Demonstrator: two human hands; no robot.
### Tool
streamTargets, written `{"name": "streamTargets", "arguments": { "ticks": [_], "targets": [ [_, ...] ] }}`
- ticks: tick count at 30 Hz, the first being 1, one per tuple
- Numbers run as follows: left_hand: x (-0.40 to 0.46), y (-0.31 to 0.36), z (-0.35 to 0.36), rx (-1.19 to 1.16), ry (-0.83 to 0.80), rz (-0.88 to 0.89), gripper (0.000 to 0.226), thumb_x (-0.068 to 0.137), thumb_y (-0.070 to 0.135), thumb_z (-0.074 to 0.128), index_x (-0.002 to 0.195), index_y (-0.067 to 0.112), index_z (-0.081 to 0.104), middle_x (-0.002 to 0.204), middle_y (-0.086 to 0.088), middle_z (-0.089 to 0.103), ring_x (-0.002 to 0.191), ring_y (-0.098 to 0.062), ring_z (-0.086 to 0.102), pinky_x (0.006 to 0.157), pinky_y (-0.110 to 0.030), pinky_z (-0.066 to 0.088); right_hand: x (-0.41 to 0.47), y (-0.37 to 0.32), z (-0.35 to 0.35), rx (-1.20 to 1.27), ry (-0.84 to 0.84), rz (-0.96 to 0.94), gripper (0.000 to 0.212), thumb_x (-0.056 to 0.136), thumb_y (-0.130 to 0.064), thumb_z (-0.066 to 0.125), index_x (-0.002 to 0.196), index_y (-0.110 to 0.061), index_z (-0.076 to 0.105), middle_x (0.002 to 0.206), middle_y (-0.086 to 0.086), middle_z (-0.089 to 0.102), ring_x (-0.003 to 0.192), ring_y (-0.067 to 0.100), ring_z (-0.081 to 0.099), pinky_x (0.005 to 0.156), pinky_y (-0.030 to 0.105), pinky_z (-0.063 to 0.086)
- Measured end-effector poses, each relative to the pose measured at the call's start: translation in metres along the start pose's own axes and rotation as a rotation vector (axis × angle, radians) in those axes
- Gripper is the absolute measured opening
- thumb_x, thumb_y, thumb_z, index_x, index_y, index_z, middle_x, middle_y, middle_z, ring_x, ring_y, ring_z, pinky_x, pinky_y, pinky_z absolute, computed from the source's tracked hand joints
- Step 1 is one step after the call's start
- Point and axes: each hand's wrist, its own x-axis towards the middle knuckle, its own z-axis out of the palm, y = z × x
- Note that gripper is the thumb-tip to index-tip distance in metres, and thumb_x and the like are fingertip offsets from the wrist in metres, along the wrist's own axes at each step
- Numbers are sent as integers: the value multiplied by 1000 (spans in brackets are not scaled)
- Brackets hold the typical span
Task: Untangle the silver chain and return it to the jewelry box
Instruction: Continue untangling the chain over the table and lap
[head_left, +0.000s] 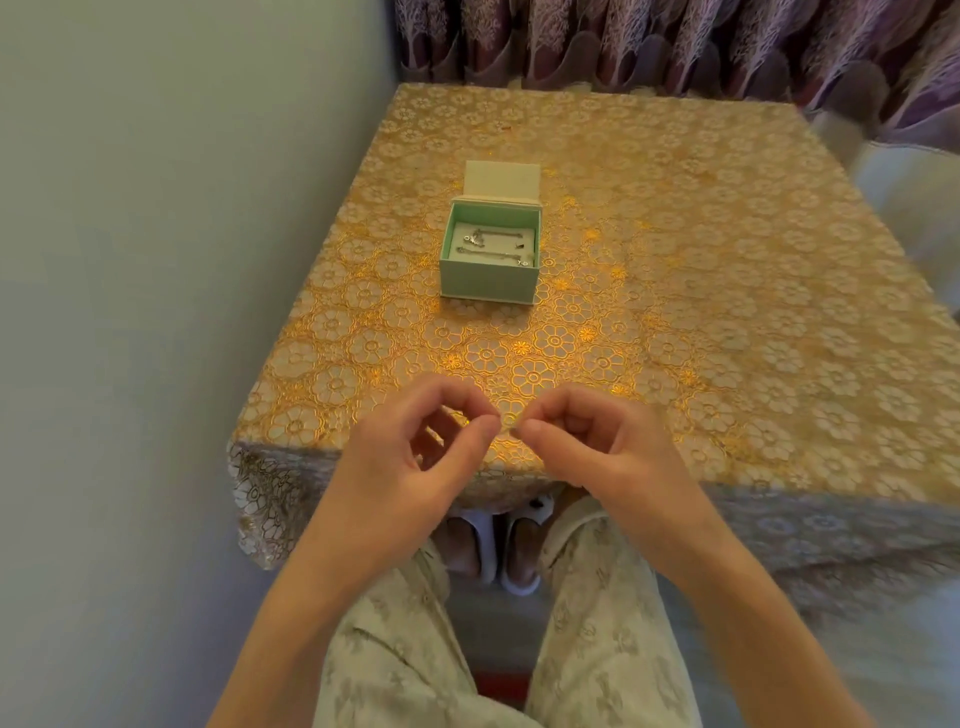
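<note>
The mint-green jewelry box (488, 283) stands open on the table, its cream lid (502, 179) tipped back. Thin silver chain (491, 248) lies in two strands across the white pad inside, with a small cluster at the pad's upper left. My left hand (415, 457) and my right hand (587, 441) hover over the table's near edge, well in front of the box. On each hand the thumb and forefinger tips meet, and the two pinches almost touch each other. I see nothing between the fingertips.
A gold floral cloth covers the table (675, 291) and hangs over its near edge. A pale wall runs close along the left side and purple curtains (675, 41) hang behind. My knees and slippered feet (493, 551) are under the near edge.
</note>
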Motion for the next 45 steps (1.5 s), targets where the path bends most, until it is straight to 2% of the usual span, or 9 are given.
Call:
{"name": "streamTargets", "arguments": {
  "ticks": [4, 8, 12, 19, 22, 25, 30, 39, 45],
  "targets": [
    [-16, -2, 3, 30, 11, 12, 10, 78, 35, 59, 81, 26, 60, 88, 7, 60, 69, -15, 56, 59, -32, 46, -11, 6, 8, 1, 14, 20, 9, 79, -19, 61, 71, -15, 65, 59, -8, 55, 55, 3, 46, 51, 13, 36],
    [-35, -6, 8, 30, 63, -35, 7, 79, 32, 57, 80, 25, 60, 80, 7, 60, 66, -12, 53, 58, -21, 43, -25, 14, 14, 48, 69, 59, 8, 77, -17, 60, 69, -18, 63, 57, -9, 58, 53, -1, 49, 52, 10, 37],
    [-58, -15, 18, 46, 69, -100, 5, 81, 29, 56, 80, 25, 59, 76, 5, 58, 63, -11, 51, 56, -16, 39, -43, 27, 21, 37, 121, 113, 14, 81, -13, 65, 68, -18, 64, 58, -6, 59, 51, 0, 51, 48, 10, 39],
    [-74, -21, 28, 89, -19, -127, 5, 82, 24, 56, 78, 21, 58, 78, 9, 54, 68, -12, 52, 57, -17, 38, -69, 44, 20, -90, 118, 192, 10, 79, -23, 62, 73, -17, 66, 69, 10, 66, 62, 24, 59, 55, 29, 44],
    [-75, -20, 29, 111, -60, -99, 5, 82, 20, 58, 77, 22, 58, 77, 10, 53, 67, -8, 50, 59, -12, 35, -75, 47, 20, -92, 123, 193, 9, 79, -21, 62, 71, -22, 64, 64, 3, 62, 55, 7, 49, 52, 17, 38],
    [-77, -19, 30, 118, -91, -92, 5, 81, 22, 57, 76, 24, 58, 76, 12, 53, 66, -7, 49, 59, -11, 34, -80, 46, 20, -95, 118, 176, 10, 79, -18, 62, 70, -21, 64, 62, -3, 61, 55, 2, 49, 54, 14, 37],
    [-79, -21, 30, 146, -117, -100, 5, 81, 26, 57, 78, 24, 60, 75, 12, 54, 66, -8, 49, 60, -10, 33, -83, 45, 20, -156, 97, 142, 8, 80, -18, 62, 74, -23, 63, 64, 0, 60, 56, 11, 48, 53, 20, 38],
    [-81, -21, 28, 165, -146, -111, 6, 81, 25, 57, 77, 22, 61, 76, 10, 56, 68, -10, 51, 61, -9, 33, -84, 46, 20, -312, 67, 55, 7, 80, -27, 56, 76, -24, 61, 67, -11, 58, 58, 4, 50, 55, 12, 37],
    [-81, -20, 26, 203, -191, -89, 8, 82, 25, 57, 77, 21, 62, 76, 12, 55, 68, -8, 50, 62, -9, 32, -85, 44, 17, -459, 26, -16, 11, 83, -22, 56, 78, -15, 63, 66, -14, 55, 60, 3, 49, 57, 10, 36]
  ]
}}
